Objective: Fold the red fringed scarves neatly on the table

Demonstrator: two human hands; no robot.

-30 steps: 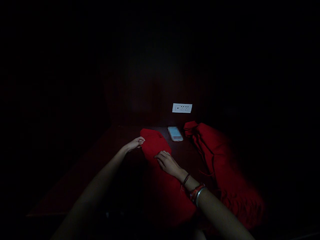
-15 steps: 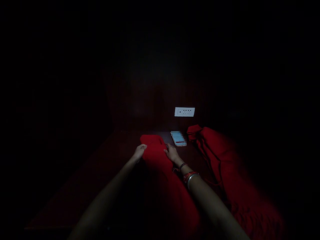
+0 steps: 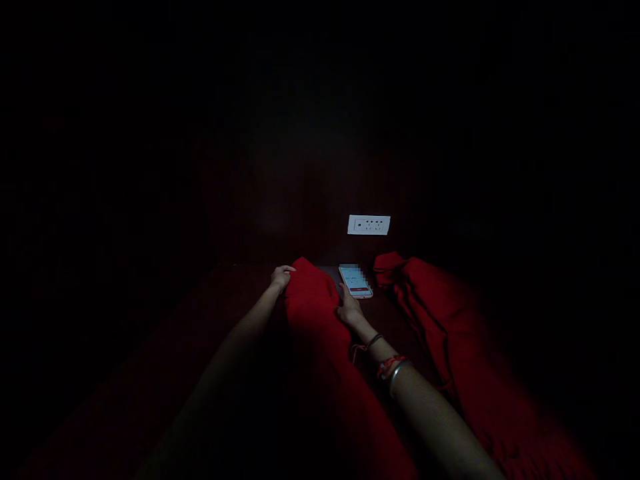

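Note:
A long red cloth (image 3: 315, 313) runs from the far part of the dark table toward me, its near part fading into shadow. My left hand (image 3: 283, 276) is closed on the cloth's left edge near the far end, fingertips pinching the fabric. Against the right edge lies my right hand (image 3: 351, 312), a finger stretched forward and the thumb apart from it, touching the cloth; its other fingers are hidden. The far end of the cloth rises to a pointed corner between the hands. Bracelets circle my right wrist.
A phone (image 3: 356, 283) with a lit screen lies just beyond my right hand. Another red cloth (image 3: 450, 320), with a fringe at its near end, is spread on the right. A white socket plate (image 3: 369, 225) sits on the back wall. Deep darkness surrounds everything.
My left hand has moved up and slightly forward along the cloth's edge. The right hand has shifted a little right and nearer, its fingers loosened. The cloth's far end changed from rounded to pointed.

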